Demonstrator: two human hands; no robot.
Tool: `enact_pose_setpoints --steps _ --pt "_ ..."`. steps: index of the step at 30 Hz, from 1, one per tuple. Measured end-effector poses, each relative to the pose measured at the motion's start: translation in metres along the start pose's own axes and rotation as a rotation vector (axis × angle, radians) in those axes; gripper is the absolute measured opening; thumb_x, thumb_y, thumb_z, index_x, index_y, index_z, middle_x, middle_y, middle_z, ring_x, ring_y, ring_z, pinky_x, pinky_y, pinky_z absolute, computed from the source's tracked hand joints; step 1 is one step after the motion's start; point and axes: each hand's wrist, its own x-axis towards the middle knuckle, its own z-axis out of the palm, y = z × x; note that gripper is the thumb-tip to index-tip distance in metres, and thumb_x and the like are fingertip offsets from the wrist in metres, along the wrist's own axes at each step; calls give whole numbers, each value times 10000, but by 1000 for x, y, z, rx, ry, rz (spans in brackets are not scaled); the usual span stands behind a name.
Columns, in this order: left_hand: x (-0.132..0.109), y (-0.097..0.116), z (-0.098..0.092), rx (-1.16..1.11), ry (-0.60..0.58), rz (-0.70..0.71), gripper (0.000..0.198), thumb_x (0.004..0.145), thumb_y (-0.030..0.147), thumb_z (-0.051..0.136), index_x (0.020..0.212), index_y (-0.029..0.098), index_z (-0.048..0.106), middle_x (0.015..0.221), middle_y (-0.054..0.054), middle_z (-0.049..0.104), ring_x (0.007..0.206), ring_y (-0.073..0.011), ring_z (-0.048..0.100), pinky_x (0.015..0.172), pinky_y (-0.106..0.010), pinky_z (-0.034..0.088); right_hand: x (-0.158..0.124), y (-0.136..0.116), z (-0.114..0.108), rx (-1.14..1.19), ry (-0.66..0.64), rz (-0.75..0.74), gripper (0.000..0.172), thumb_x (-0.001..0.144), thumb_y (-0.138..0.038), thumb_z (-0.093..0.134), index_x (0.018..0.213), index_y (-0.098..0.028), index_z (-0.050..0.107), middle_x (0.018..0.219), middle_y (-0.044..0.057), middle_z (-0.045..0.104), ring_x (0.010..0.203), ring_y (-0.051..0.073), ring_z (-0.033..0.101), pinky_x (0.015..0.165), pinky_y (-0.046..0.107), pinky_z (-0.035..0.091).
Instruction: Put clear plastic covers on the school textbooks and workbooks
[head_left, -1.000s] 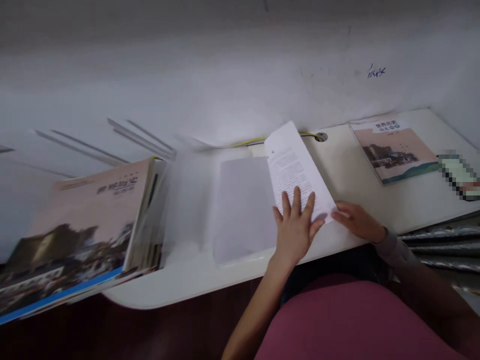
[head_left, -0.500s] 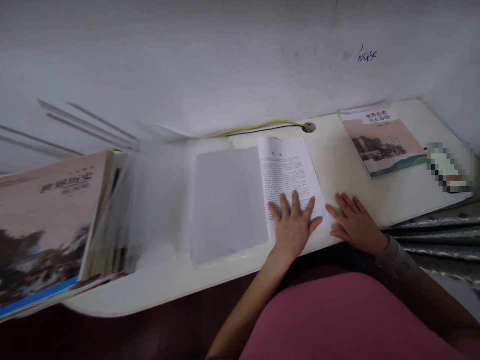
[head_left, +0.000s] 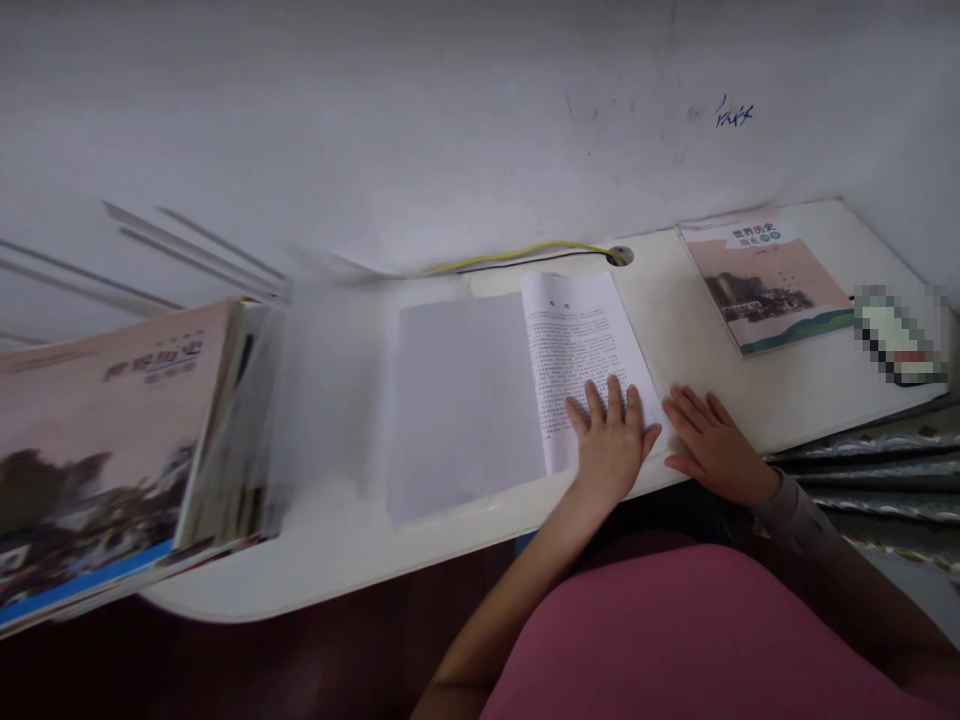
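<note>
An open book [head_left: 574, 335] lies on the white desk, its left side a blank greyish page and its right side a white page of printed text. On the lower part of the printed page rests my left hand [head_left: 609, 440], palm down with the fingers spread. My right hand [head_left: 716, 440] lies flat on the desk just beyond the book's right edge, fingers stretched out and holding nothing. Farther right on the desk is a pink-covered history book [head_left: 769, 285], closed and apart from both hands.
A stack of books [head_left: 90, 440] with a pink cover on top stands at the left. Yellow and black cables [head_left: 540, 247] run along the wall into a round desk hole [head_left: 620, 256]. A pixelated object [head_left: 900, 335] lies at the right corner. The desk's front edge [head_left: 315, 600] curves at left.
My left hand has slid a little to the right across the printed page. The open book shifts slightly rightward in view; my right hand has hardly moved.
</note>
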Motion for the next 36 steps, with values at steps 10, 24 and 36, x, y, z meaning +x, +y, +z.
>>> enact_pose_setpoints --steps 10,24,36 --pt "-6 4 -1 23 -2 27 613 911 491 438 1410 136 403 1480 -208 340 1362 -463 251 1042 -701 179 1 -2 3 -19 12 8 791 893 -621 345 1458 -71 287 1501 215 304 1410 314 233 1108 531 228" --pt "-21 2 -13 75 -19 131 528 931 419 441 1387 153 444 1457 -163 402 1331 -405 358 1046 -580 300 2 -4 1 -39 17 5 701 889 -594 404 1433 -152 374 1492 226 317 1399 338 252 1085 541 249" --pt "100 -53 -39 114 -287 421 485 965 341 329 1432 219 365 1522 -85 319 1386 -330 280 1077 -529 264 2 -4 2 -58 40 -1 629 892 -547 450 1402 -180 426 1488 220 328 1390 340 274 1077 540 270"
